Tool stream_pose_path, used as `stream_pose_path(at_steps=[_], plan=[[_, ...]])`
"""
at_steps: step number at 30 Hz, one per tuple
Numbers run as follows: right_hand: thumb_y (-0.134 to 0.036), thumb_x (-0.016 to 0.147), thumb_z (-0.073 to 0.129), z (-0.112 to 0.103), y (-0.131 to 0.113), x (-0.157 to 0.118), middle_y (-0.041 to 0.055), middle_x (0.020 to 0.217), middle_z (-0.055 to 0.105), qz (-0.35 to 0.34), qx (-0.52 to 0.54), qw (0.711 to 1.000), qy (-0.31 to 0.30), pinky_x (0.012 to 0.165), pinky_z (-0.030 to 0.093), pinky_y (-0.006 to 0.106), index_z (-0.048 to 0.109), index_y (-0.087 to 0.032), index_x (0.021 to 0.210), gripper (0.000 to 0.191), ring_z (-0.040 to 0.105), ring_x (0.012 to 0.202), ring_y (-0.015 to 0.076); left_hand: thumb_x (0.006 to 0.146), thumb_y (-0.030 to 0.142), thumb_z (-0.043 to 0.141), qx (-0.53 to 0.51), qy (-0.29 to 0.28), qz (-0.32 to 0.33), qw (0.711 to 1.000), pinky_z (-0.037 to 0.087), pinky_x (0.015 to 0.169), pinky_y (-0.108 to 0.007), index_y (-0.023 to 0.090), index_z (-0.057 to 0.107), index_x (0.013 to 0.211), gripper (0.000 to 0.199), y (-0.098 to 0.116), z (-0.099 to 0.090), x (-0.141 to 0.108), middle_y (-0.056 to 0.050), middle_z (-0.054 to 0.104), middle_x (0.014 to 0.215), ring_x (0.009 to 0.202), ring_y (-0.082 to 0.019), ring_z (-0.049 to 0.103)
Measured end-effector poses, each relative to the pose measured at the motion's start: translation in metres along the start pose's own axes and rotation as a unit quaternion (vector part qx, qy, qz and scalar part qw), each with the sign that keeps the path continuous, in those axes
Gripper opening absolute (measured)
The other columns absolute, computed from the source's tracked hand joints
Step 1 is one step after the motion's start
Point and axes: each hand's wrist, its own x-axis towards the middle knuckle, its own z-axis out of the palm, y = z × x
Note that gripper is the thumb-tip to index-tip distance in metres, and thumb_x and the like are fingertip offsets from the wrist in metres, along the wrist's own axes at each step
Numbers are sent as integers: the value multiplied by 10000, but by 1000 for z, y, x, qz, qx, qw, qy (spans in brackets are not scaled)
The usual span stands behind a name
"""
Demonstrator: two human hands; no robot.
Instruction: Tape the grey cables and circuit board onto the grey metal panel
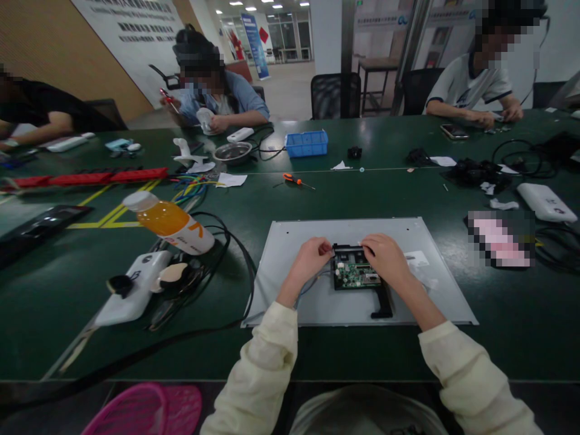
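Observation:
A green circuit board [357, 276] sits in a black plastic frame [383, 300] that has an arm reaching toward me. Beneath it lies a flat light-grey panel [290, 238]. At the frame's upper left corner, the fingers of my left hand [312, 258] are curled in a pinch; whatever is between them is hidden. My right hand [386, 258] grips the frame's upper right edge, covering part of the board. A thin grey cable [312, 281] runs from the board's left side under my left wrist. Clear plastic scraps [419, 260] lie on the panel right of my right hand.
On the green table, an orange drink bottle [170, 222] leans over a white power bank [136, 290] and black cables at left. Beyond the panel lie a screwdriver [296, 181] and a blue basket [307, 144]. A phone [498, 238] is at right. Several people sit opposite.

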Motion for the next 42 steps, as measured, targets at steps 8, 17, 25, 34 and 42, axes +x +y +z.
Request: stream_pose_path(at_steps=[8,17,25,34,42], plan=[[-147,884,494,2,1,1,92,1038,724,-13,10,1000,-4,953,445,393,720,-175,976,245,627,1019,229,741,190,608,-11,-5,4,1000,471,730,-283,176,652,771,55,-4,2,1,-14,652,775,740,-166,597],[-148,874,507,2,0,2,84,1042,729,-20,20,1000,-8,963,427,407,720,-198,963,235,640,1007,221,730,161,601,-52,-8,-15,998,494,732,-267,177,632,875,149,0,0,0,-3,661,786,763,-160,630],[-193,893,498,0,-2,1,74,1038,731,-19,36,999,-6,964,416,400,708,-198,951,218,641,1009,218,748,150,583,-59,-1,-13,998,482,709,-253,176,636,931,193,0,0,0,2,652,777,730,-150,627],[-215,908,467,-12,7,-4,79,1039,730,16,53,998,36,994,412,407,710,-188,940,247,636,1027,221,810,169,537,-28,55,3,998,476,730,-263,170,654,913,155,0,0,1,-34,676,897,745,-151,611],[-286,899,460,-38,27,-46,126,1094,701,120,40,991,35,973,458,412,689,-146,1043,305,627,1039,254,969,400,375,19,177,22,984,408,674,-267,173,577,563,507,20,-10,-8,-21,583,645,649,-144,566]])
